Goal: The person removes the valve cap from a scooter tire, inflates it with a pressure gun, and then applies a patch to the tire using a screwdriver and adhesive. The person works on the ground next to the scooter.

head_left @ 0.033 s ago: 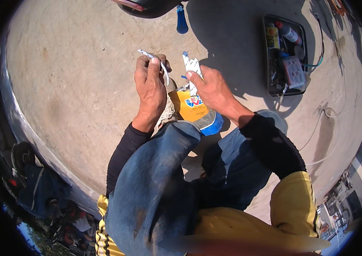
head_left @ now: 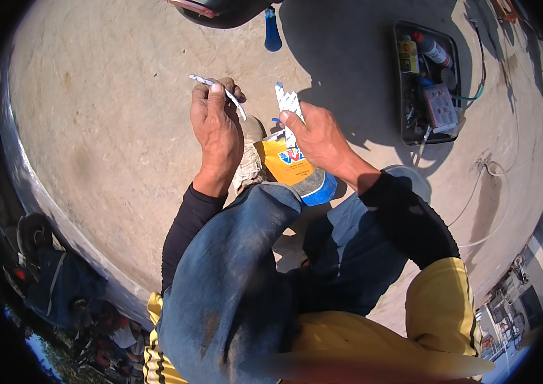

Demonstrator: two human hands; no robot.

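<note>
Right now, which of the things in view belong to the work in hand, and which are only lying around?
In hand or close by:
- thin white strip, in the left hand
- white marked strips, in the right hand
- yellow package, below the right hand; role unclear

Apparently just lying about:
- black tray with red-capped bottle
- blue handle

The strip is left of the sheet, the bottle farther right in the tray.

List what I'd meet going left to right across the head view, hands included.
Left hand with a thin white strip, blue handle, right hand with flat white strips, black tray.
</note>
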